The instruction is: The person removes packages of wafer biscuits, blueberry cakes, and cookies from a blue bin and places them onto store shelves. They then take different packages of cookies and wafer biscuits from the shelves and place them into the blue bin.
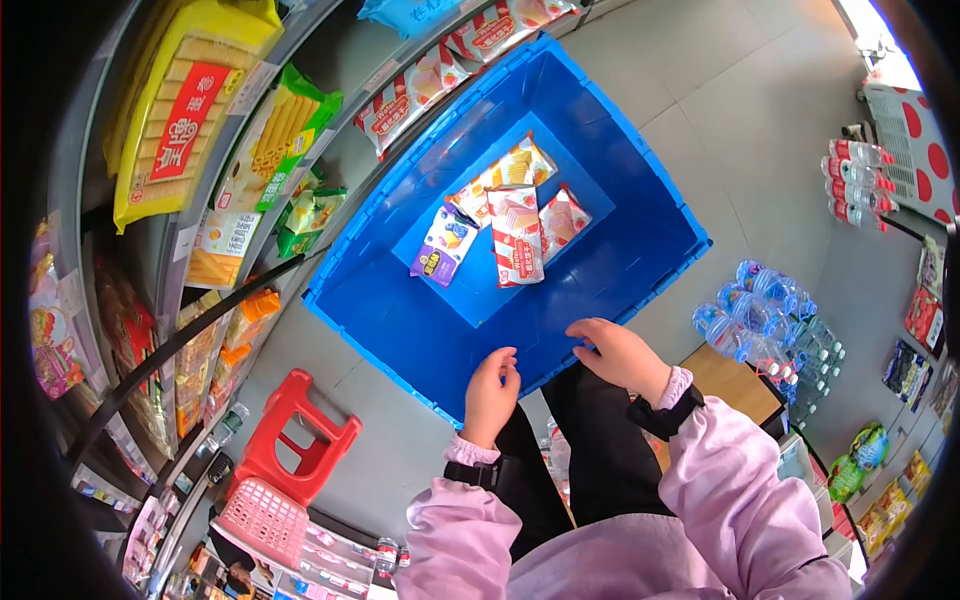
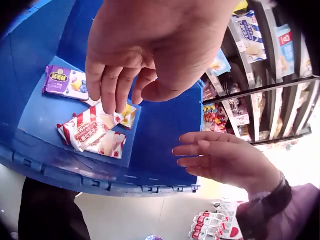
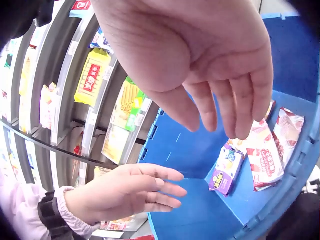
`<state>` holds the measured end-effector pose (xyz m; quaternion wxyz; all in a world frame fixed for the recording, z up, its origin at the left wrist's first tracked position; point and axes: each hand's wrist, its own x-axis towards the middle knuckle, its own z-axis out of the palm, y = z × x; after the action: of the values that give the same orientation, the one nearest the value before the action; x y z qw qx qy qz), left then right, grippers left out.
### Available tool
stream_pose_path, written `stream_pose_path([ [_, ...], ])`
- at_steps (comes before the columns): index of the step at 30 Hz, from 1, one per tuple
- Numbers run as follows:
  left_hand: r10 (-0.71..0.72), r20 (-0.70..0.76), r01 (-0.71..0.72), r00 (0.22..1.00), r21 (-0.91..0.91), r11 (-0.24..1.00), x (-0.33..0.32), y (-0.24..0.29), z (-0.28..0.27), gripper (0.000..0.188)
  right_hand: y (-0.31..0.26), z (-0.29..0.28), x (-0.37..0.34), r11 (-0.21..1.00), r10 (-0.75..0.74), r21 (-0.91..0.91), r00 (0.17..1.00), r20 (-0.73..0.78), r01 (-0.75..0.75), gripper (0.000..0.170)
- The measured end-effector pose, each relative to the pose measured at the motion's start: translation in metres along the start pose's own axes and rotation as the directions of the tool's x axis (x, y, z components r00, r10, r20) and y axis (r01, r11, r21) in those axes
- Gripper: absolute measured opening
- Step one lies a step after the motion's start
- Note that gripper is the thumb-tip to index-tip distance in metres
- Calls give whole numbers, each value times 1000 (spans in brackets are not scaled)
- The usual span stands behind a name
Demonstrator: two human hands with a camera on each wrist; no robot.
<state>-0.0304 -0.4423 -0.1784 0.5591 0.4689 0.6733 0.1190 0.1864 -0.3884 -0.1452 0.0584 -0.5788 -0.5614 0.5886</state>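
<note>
A blue crate (image 1: 380,330) stands before the person's legs. On its floor lie a purple-and-white snack pack (image 1: 444,245), a yellow-orange biscuit pack (image 1: 526,160) and two red-striped wafer packs; one wafer pack (image 1: 516,235) partly covers the other wafer pack (image 1: 563,218). The left hand (image 1: 491,395) hovers over the crate's near edge, fingers loosely bent and holding nothing. To its right, the right hand (image 1: 622,357) hangs over the same edge, also empty, its fingers relaxed. Both wrist views show the fingers apart from the packs.
Shelves of packaged snacks (image 1: 190,110) run along the left, close to the crate. A red plastic stool (image 1: 290,440) and a pink basket (image 1: 262,522) stand at lower left. Bundled water bottles (image 1: 760,310) sit on the right, with more bottles (image 1: 858,185) farther back.
</note>
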Motion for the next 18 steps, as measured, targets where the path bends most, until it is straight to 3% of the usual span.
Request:
stream_pose_path([
  [5,-71,-11,72,997,34,997,31,-32,-21,26,11,18,60,999,-44,-25,997,68,46,24],
  [8,-118,31,120,992,-73,990,68,-80,-17,24,38,33,115,989,-82,-122,997,15,83,27],
  [10,-278,78,288,958,-254,923,92,-105,-7,27,66,45,159,983,-75,-172,994,-81,60,30],
  [13,-533,210,558,820,-503,660,125,-130,19,37,108,49,216,957,34,-278,984,-177,-83,32],
  [16,-612,334,603,717,-738,304,155,-158,58,39,141,44,268,890,97,-427,982,-162,-158,46],
  [18,-607,391,566,692,-816,119,174,-174,84,40,167,49,298,818,-232,-570,950,-210,74,47],
])
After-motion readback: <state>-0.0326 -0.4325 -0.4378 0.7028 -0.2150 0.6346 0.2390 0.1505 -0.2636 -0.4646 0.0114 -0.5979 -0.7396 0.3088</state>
